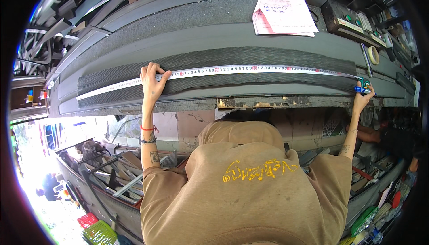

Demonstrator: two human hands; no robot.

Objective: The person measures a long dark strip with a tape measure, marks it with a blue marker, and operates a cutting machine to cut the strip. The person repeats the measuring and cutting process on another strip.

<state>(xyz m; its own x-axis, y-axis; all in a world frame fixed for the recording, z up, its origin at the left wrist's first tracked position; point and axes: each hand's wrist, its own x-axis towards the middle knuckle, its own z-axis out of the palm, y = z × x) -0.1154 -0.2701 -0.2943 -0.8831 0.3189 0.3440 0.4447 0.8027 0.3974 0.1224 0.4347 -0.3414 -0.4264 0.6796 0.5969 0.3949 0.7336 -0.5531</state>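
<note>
Right hand (364,96) seemingly curled round tape-measure (365,83)

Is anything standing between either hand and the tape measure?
Nothing visible stands in the way. The left hand touches the white tape blade over the dark ridged strip; the right hand holds the green case and a blue object.

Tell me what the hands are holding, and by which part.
The right hand holds a tape measure by its case, with an unclear blue item alongside. The left hand touches the extended blade; whether it grips is unclear.
</note>
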